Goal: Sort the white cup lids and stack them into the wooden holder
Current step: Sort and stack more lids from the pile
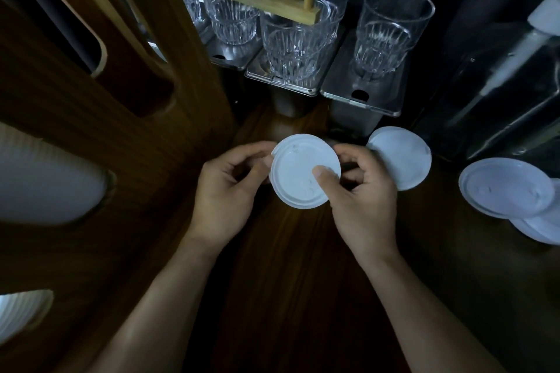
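At the right edge of the view, a pile of lids (506,188) runs out of frame. Only the top one shows whole, and the count beneath cannot be told. A second lid (406,157) lies just behind the right hand (363,191), its near rim covered by the knuckles. On the left, the wooden holder (136,154) fills that side and is cut off above and below. Through its oval openings ribbed white stacks (45,182) show, too dim to say whether they are lids. A pump bottle (500,76) at the far right is dark and hard to read. At the back, clear glasses (391,30) stand on steel tins (360,100), with a bamboo rack (266,0) partly in front of them and cropped at the top.

Bare dark tabletop (288,266) lies open between the forearms. The holder walls off the left, the tins close the back, and the loose lids edge the right.

The hands sit close together at the middle, both pinching one white lid (298,179), which appears lifted off the tabletop. The left hand (225,188) curls at the lid's left rim. The right thumb lies flat on its top face near the right rim, with the fingers curled beneath and mostly hidden.
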The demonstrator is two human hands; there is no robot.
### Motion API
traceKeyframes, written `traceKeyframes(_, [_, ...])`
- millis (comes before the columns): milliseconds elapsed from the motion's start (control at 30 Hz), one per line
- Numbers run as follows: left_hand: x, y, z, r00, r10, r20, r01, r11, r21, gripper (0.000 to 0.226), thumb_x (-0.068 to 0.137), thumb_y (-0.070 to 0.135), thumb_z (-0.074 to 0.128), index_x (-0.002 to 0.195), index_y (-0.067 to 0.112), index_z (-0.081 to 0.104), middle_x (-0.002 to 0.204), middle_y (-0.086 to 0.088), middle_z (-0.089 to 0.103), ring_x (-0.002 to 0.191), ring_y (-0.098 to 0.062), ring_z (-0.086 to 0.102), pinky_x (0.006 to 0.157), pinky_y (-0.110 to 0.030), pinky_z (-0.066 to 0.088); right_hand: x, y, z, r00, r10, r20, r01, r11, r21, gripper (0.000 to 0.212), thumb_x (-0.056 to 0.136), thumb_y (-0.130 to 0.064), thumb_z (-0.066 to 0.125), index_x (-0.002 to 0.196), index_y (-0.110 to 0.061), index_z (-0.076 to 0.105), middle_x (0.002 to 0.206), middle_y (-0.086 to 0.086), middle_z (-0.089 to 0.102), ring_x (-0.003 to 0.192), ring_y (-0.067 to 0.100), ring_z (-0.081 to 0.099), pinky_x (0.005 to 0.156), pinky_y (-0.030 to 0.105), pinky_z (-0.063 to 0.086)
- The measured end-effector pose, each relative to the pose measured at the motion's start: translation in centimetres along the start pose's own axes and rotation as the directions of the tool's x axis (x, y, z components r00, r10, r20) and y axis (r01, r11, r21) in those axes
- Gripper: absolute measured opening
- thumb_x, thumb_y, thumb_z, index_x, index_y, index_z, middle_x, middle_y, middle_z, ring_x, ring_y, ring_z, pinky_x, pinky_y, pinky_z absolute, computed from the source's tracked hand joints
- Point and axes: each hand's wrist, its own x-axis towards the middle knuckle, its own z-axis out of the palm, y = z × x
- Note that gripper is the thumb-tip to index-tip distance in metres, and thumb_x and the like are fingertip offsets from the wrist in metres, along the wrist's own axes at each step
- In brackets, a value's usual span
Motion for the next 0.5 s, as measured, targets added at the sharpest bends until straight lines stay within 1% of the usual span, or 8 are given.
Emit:
traceKeyframes(67, [-0.01, 0.07, 0.19, 1.000, 0.006, 0.013, -0.005, 1.000, -0.023, 0.022, 0.099, 0.003, 0.065, 0.119, 0.004, 0.075, 0.108, 0.006, 0.081, 0.099, -0.007, 0.076, 0.083, -0.016, 0.056, 0.06, 0.06, -0.01, 1.000, -0.005, -0.005, 0.004, 1.000, -0.009, 0.028, 0.090, -0.020, 0.080, 0.117, -0.021, 0.070, 0.112, -0.009, 0.071, 0.093, 0.008, 0.072, 0.065, 0.018, 0.055])
traceKeyframes(167, [0.04, -0.08, 0.26, 1.000, 0.020, 0.023, -0.019, 0.999, -0.025, 0.022, 0.099, 0.002, 0.065, 0.119, 0.005, 0.075, 0.108, 0.007, 0.081, 0.099, -0.006, 0.076, 0.082, -0.017, 0.056, 0.06, 0.12, -0.06, 1.000, -0.003, -0.002, 0.003, 1.000, 0.000, 0.029, 0.091, -0.020, 0.079, 0.118, -0.021, 0.069, 0.113, -0.008, 0.072, 0.094, 0.007, 0.072, 0.064, 0.016, 0.055])
traceKeyframes(267, [0.02, 0.00, 0.15, 0.999, 0.011, 0.045, -0.009, 0.999, -0.045, 0.024, 0.100, 0.002, 0.063, 0.121, 0.006, 0.074, 0.111, 0.007, 0.080, 0.103, -0.008, 0.076, 0.082, -0.017, 0.057, 0.07, 0.22, -0.15, 1.000, -0.007, -0.003, 0.007, 1.000, -0.001, 0.029, 0.091, -0.020, 0.079, 0.118, -0.022, 0.069, 0.114, -0.009, 0.072, 0.093, 0.008, 0.072, 0.064, 0.016, 0.054])
traceKeyframes(367, [0.00, 0.39, 0.15, 0.994, -0.014, 0.106, 0.021, 0.998, -0.065, 0.027, 0.102, 0.001, 0.059, 0.124, 0.010, 0.073, 0.115, 0.009, 0.079, 0.107, -0.007, 0.075, 0.083, -0.016, 0.057, 0.13, 0.38, -0.21, 1.000, -0.028, -0.004, 0.028, 1.000, -0.009, 0.029, 0.091, -0.019, 0.079, 0.117, -0.025, 0.069, 0.113, -0.008, 0.071, 0.092, 0.010, 0.071, 0.067, 0.018, 0.055])
traceKeyframes(433, [0.03, 0.57, 0.17, 0.992, -0.022, 0.128, 0.031, 0.997, -0.067, 0.028, 0.103, 0.000, 0.057, 0.122, 0.015, 0.073, 0.114, 0.013, 0.079, 0.108, -0.006, 0.074, 0.083, -0.015, 0.057, 0.19, 0.58, -0.19, 0.998, -0.057, 0.007, 0.057, 0.998, -0.040, 0.030, 0.092, -0.018, 0.077, 0.120, -0.025, 0.069, 0.114, -0.004, 0.069, 0.092, 0.011, 0.070, 0.068, 0.018, 0.054])
traceKeyframes(500, [0.02, 0.64, 0.19, 0.990, -0.031, 0.136, 0.041, 0.997, -0.072, 0.029, 0.105, 0.001, 0.054, 0.120, 0.016, 0.073, 0.114, 0.012, 0.079, 0.109, -0.005, 0.074, 0.084, -0.015, 0.056, 0.25, 0.74, -0.19, 0.997, -0.079, 0.019, 0.081, 0.994, -0.072, 0.033, 0.093, -0.018, 0.076, 0.124, -0.025, 0.070, 0.114, -0.001, 0.066, 0.090, 0.013, 0.068, 0.070, 0.017, 0.053])
